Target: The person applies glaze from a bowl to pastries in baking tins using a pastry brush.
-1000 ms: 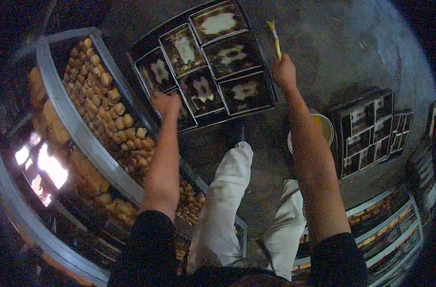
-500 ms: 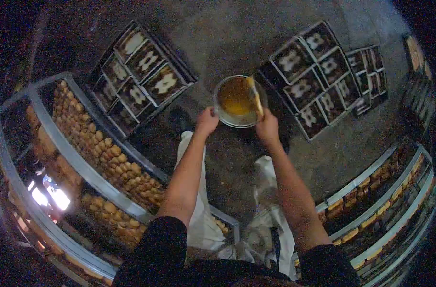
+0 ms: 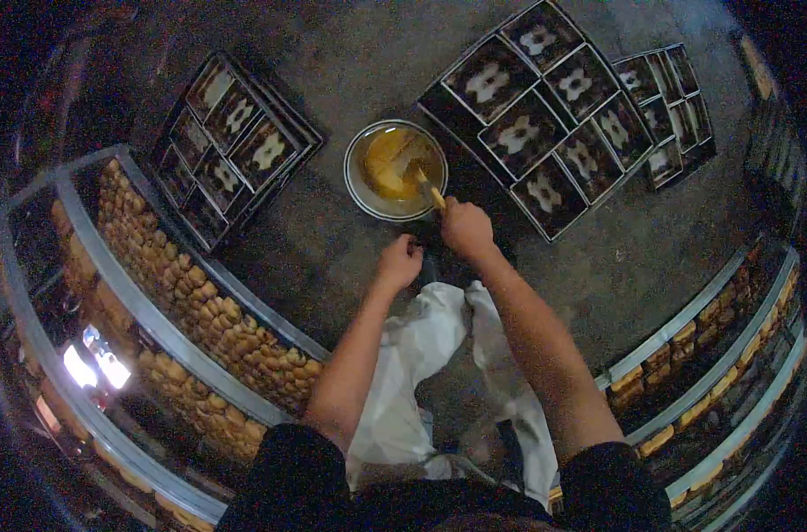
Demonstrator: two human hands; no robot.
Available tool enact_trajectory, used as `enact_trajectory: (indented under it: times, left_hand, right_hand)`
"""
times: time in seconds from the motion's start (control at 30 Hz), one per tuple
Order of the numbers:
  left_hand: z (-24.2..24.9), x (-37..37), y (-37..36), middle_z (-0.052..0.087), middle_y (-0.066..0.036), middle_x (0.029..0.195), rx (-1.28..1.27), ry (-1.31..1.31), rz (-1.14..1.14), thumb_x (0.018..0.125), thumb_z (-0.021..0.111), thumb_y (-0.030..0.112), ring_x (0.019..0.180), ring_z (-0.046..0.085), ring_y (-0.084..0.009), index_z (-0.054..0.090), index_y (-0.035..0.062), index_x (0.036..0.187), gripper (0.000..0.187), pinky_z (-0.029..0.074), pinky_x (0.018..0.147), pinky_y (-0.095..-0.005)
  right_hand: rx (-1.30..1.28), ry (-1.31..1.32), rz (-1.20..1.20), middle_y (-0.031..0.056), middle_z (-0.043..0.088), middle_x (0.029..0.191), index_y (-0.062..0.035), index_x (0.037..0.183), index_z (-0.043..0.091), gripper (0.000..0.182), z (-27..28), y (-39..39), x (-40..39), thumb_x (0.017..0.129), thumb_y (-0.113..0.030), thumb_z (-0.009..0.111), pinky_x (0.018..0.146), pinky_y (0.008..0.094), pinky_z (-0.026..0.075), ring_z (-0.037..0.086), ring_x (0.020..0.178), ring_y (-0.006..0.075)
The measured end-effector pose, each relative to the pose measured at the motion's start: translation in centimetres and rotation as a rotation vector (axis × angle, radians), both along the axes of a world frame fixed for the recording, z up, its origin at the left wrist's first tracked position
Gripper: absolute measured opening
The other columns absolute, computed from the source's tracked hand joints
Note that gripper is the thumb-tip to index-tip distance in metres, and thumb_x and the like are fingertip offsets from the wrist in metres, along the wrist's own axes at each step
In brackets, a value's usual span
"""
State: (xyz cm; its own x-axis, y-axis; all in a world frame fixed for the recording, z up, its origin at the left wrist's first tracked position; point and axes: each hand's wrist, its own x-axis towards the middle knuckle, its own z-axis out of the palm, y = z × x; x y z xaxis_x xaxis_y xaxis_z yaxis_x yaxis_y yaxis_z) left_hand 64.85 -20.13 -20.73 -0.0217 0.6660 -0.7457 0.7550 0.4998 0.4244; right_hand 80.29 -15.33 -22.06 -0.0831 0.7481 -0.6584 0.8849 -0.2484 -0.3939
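My right hand (image 3: 467, 232) grips the light wooden handle of a brush (image 3: 434, 192), whose far end dips into the bowl. The round metal bowl (image 3: 354, 188) has a pale rim and holds yellow-brown liquid (image 3: 387, 166). Just below the bowl, apart from its rim, is my left hand (image 3: 401, 263), its fingers curled in with nothing seen in them. To the right of the bowl stands a stack of dark baking tins (image 3: 518, 133) in joined blocks, with pale patches on their bottoms.
Another stack of dark tins (image 3: 235, 146) stands at left, and a smaller one (image 3: 669, 111) at far right. A metal rack (image 3: 168, 324) full of small bread rolls (image 3: 191, 275) runs along my left. At right, a second rack (image 3: 678, 341) carries loaves. Below is a concrete floor (image 3: 350, 53).
My left hand has let go of the bowl's rim and drawn back toward me. The brush has tipped into the liquid. Bowl and tins appear shifted in view.
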Motion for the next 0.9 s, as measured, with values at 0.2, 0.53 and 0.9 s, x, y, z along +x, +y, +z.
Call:
enact_trajectory:
  times: [0.2,0.53,0.9]
  left_hand:
    - [-5.7,-1.8,-1.2,0.06,-0.02,0.098,0.03,0.114,-0.076,0.079,0.053,0.019,0.092,0.057,-0.0368,0.054,0.0016,0.102,0.029,0.045,0.08,-0.0451]
    - [-2.6,-2.7,11.2,0.059,-0.016,0.103,0.185,0.428,-0.221,0.072,0.056,0.014,0.099,0.056,-0.0325,0.052,0.0044,0.108,0.037,0.045,0.083,-0.0434]
    - [-1.5,0.8,15.1,0.057,-0.016,0.111,0.451,0.383,-0.301,0.072,0.052,0.009,0.103,0.054,-0.0317,0.052,0.0066,0.113,0.041,0.045,0.086,-0.0428]
  right_hand:
    - [-0.052,-0.064,0.037,0.0197,0.064,0.083,-0.0028,0.082,0.065,0.02,-4.8,2.7,-3.3,0.076,-0.016,0.052,0.07,0.0414,0.052,0.063,0.079,0.0338]
    - [-0.023,-0.035,0.076,0.0179,0.063,0.092,-0.0037,0.089,0.065,0.02,-12.0,2.6,-5.4,0.078,-0.013,0.05,0.074,0.0403,0.051,0.062,0.087,0.0327]
    - [0.093,0.077,0.063,0.0215,0.062,0.092,-0.0001,0.091,0.062,0.025,-8.9,0.7,-1.9,0.082,-0.021,0.051,0.075,0.044,0.048,0.06,0.086,0.038]
